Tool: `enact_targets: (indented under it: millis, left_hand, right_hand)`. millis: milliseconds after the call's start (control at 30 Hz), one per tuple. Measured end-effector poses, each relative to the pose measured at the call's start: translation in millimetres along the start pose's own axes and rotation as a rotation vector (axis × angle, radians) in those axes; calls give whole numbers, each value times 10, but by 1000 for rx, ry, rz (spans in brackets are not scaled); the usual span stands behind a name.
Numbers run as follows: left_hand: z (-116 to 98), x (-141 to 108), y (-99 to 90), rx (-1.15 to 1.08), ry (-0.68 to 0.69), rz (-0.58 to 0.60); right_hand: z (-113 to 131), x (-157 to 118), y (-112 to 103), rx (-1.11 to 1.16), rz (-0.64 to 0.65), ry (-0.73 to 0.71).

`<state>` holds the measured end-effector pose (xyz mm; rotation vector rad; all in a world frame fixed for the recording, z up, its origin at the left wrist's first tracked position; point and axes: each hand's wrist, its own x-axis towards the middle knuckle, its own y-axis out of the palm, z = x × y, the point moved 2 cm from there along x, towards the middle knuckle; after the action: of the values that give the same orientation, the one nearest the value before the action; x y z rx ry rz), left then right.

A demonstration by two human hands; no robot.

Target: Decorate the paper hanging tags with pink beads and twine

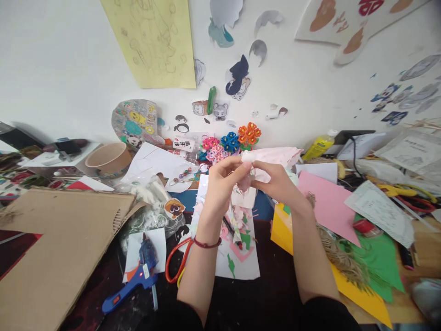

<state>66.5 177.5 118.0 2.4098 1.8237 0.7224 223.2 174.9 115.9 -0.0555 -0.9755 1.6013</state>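
Observation:
Above the middle of the desk, my left hand (pixel 224 178) pinches a small pale pink and white piece (pixel 245 182) that looks like thin paper; its exact kind is unclear. My right hand (pixel 276 185) grips the same piece from the other side, thumb and fingers closed on it. Fingers hide much of it. Below the hands lies a white sheet (pixel 241 269) strewn with pink and green paper scraps (pixel 246 240) and a dark pen (pixel 228 226). Red-handled scissors (pixel 168 265) lie partly behind my left forearm.
A blue glue gun (pixel 132 281) rests at front left beside a large cardboard sheet (pixel 51 248). Bright flowers (pixel 230 141) stand by the wall. On the right are pink paper (pixel 329 204), twine (pixel 341 257), green paper (pixel 381 271) and a yellow bottle (pixel 319 146).

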Motion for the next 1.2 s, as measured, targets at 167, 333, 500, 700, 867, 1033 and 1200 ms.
enact_targets:
  millis: [167,333,500,700,867,1033,1200]
  left_hand:
    - [23,21,-52,-50,-60,10]
    - [69,45,-88,-128,-100,71]
    - [121,51,-84,-178,-126,136]
    - [140,75,-67,-105,-66,151]
    - [58,49,-34,-102,-38,136]
    - [-94,-31,14,-60,-17,104]
    - [-191,-90,47,-36,23,105]
  right_hand:
    - [-35,8,38,58,43,-23]
    - [-249,-18,43,370,150,42]
    - [-543,-30,82,612,244,58]
    - [-590,-3,110,681,185,116]
    - [-394,-38,11,653,138,149]
    - [-224,-87,-146,580,91,152]
    - [-28,-150,-311,351,101,131]
